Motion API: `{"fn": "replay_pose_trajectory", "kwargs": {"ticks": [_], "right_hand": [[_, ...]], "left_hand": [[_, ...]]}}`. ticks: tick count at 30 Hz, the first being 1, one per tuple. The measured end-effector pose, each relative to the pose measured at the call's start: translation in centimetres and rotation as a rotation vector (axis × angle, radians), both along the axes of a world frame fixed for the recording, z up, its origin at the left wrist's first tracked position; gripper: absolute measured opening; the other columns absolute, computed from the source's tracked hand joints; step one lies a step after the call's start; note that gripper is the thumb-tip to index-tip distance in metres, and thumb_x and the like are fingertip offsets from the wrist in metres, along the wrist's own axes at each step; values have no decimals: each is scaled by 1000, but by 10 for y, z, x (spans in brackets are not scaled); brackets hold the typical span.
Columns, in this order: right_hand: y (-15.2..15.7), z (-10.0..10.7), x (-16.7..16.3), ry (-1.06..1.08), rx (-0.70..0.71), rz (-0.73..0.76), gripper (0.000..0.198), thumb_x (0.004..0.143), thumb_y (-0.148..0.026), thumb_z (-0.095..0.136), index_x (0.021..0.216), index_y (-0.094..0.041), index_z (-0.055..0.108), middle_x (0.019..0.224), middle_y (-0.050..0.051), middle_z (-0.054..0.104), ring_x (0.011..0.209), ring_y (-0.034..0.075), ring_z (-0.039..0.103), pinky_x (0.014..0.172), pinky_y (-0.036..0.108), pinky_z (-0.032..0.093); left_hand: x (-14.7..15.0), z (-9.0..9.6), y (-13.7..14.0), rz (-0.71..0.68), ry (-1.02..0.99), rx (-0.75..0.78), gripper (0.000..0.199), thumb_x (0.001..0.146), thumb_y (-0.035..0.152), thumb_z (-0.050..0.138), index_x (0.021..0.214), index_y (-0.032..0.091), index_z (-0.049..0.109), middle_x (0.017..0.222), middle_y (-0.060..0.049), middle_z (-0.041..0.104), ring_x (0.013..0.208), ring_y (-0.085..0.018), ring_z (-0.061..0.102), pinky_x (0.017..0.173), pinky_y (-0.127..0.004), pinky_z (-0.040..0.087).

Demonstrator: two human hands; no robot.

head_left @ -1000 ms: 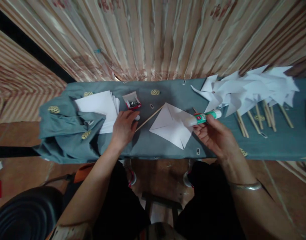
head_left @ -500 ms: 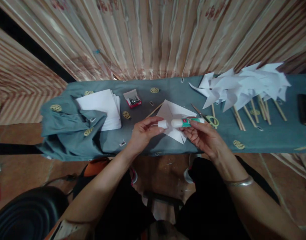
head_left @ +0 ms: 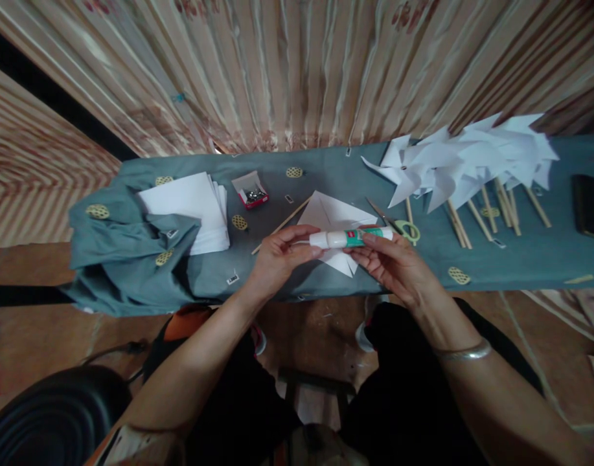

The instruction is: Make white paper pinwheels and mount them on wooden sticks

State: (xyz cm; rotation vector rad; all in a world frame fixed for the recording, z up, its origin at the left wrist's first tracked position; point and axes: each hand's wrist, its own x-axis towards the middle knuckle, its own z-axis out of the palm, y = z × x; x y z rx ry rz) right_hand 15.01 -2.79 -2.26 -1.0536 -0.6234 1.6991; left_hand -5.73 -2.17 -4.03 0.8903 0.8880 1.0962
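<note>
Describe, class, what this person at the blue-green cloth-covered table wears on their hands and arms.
Neither the left hand nor the right hand wears a glove. A smooth, silver-coloured metal bangle circles the right forearm, which shows no sleeve. Pale cloth with dark marks covers the left arm near the bottom edge, possibly a pushed-up sleeve.

Near the front edge of the bench [head_left: 510,272], the left hand [head_left: 276,260] holds a white cap [head_left: 319,241] against the glue stick [head_left: 352,238] in the right hand [head_left: 398,260], over slit paper [head_left: 344,210]; pinwheels [head_left: 476,162] lie by the back edge.
</note>
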Motion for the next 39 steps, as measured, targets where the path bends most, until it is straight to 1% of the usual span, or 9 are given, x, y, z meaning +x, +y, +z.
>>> {"fn": "replay_pose_trajectory", "kwargs": {"ticks": [5, 9, 13, 21, 28, 32, 34, 36, 39], "right_hand": [[-1, -2, 3, -92, 44, 16, 30, 63, -31, 91, 85, -21, 72, 80, 0, 79, 69, 15, 76, 69, 25, 65], [-2, 0, 3, -134, 61, 6, 31, 62, -32, 91, 84, -21, 71, 80, -1, 78, 69, 14, 76, 68, 23, 65], [-3, 3, 0, -114, 52, 1, 34, 58, -33, 94, 81, -21, 72, 75, -2, 77, 65, 13, 75, 64, 19, 64], [-5, -6, -12, -53, 21, 11, 35, 58, -36, 94, 82, -20, 73, 77, -1, 78, 69, 14, 76, 73, 22, 64], [-7, -6, -21, 11, -11, 28, 30, 59, -34, 94, 77, -20, 73, 76, -2, 78, 70, 13, 76, 75, 22, 65], [-7, -5, -30, 7, -11, 61, 29, 59, -33, 93, 76, -19, 74, 76, -2, 78, 67, 11, 74, 69, 19, 64], [-6, -5, -33, -2, 6, 95, 32, 61, -36, 92, 80, -19, 74, 78, 0, 78, 68, 12, 74, 69, 20, 63], [-4, -5, -33, -32, 23, 138, 36, 64, -39, 90, 89, -18, 73, 83, 3, 79, 72, 14, 75, 69, 21, 63], [3, -3, -21, -136, 55, 123, 42, 67, -41, 88, 99, -19, 71, 91, 6, 80, 77, 15, 76, 68, 22, 61]], "left_hand": [[1, 1, 0, -14, 54, 31, 39, 60, 28, 90, 95, 18, 76, 89, -1, 76, 79, -14, 69, 83, -29, 57], [2, 1, 1, -16, 102, 72, 39, 60, 30, 90, 94, 17, 75, 84, -1, 76, 75, -13, 69, 77, -27, 57], [3, -2, 2, -3, 154, 129, 39, 61, 32, 89, 94, 16, 76, 85, -3, 77, 76, -15, 70, 76, -28, 57], [6, -3, -3, 54, 309, 259, 36, 68, 36, 85, 96, 15, 76, 88, -6, 77, 77, -17, 71, 78, -30, 60], [-5, 0, -4, 28, 513, 476, 31, 77, 34, 78, 103, 18, 77, 97, -8, 77, 83, -17, 72, 79, -30, 60], [-7, 2, -4, -6, 532, 564, 28, 78, 33, 78, 103, 19, 78, 103, -9, 78, 92, -21, 73, 88, -34, 57], [-8, 3, -3, 2, 539, 536, 26, 78, 34, 78, 99, 19, 79, 100, -9, 79, 93, -22, 73, 89, -34, 56], [-12, 2, 0, 26, 544, 450, 28, 75, 35, 79, 98, 19, 79, 99, -9, 79, 91, -22, 73, 87, -33, 56], [-25, 0, 10, 136, 519, 320, 35, 71, 36, 81, 99, 16, 78, 98, -8, 78, 86, -21, 72, 83, -32, 56]]}}
